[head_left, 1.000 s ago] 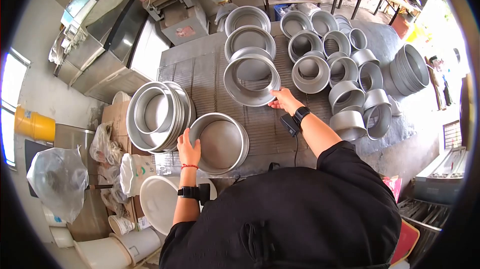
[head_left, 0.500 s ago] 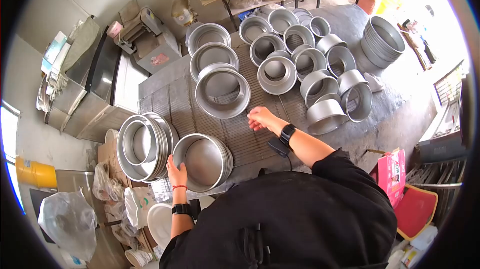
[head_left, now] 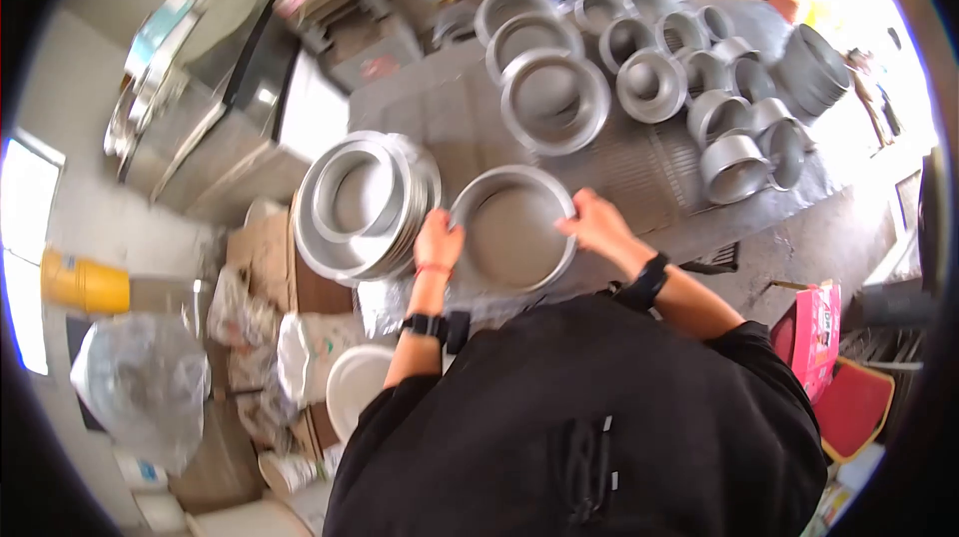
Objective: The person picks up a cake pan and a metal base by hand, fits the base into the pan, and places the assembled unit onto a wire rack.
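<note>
My left hand (head_left: 438,243), nine o'clock, and right hand (head_left: 597,222), three, grip a stiff, likely light cake pan (head_left: 513,239) by its rim.

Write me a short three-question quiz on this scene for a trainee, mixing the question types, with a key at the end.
1. Multiple choice: what is between the left hand and the right hand?
A) a plastic bag
B) a round pan
C) a yellow bucket

2. True or false: the stack of pans with a smaller pan on top stands nearer the left hand than the right hand.

3. Short answer: what colour is the thin bracelet on the left wrist?

Key: 1. B; 2. True; 3. Red.
</note>
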